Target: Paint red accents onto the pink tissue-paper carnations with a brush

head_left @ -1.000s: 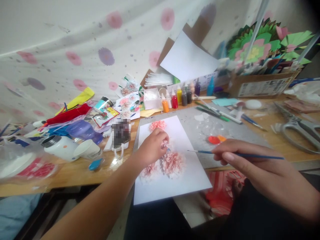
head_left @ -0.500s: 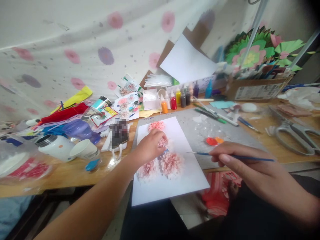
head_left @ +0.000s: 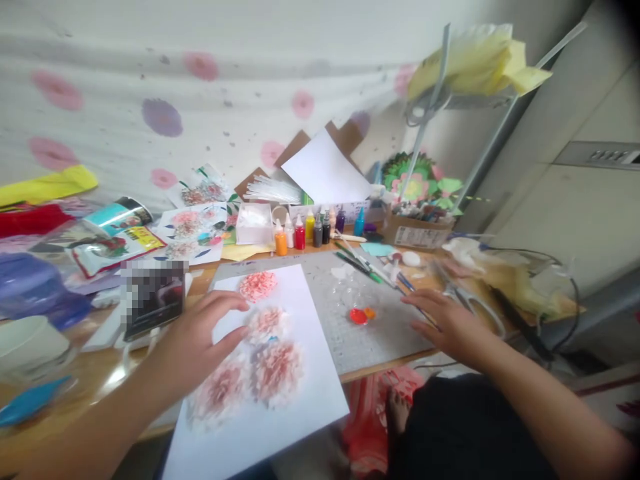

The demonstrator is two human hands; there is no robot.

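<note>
My left hand hovers over the left edge of a white sheet, thumb and fingers apart with nothing between them. Several ruffled paper flowers lie on the sheet: a coral one at the top, a pale pink one beside my fingertips, and two larger pink ones below. A bit of blue shows between the flowers. At the right of the grey mat, my right hand is low, its thumb and index finger spread over a thin paintbrush. Red paint and orange paint sit in a clear palette.
Small paint bottles line the back of the table. Pens and scissors lie to the right. A phone, a white cup and bags crowd the left. A cardboard box holds brushes.
My left hand has let go of the pale pink flower and drawn back left, opening. My right hand has lowered the paintbrush to the mat and spread its fingers. The view has swung right.
</note>
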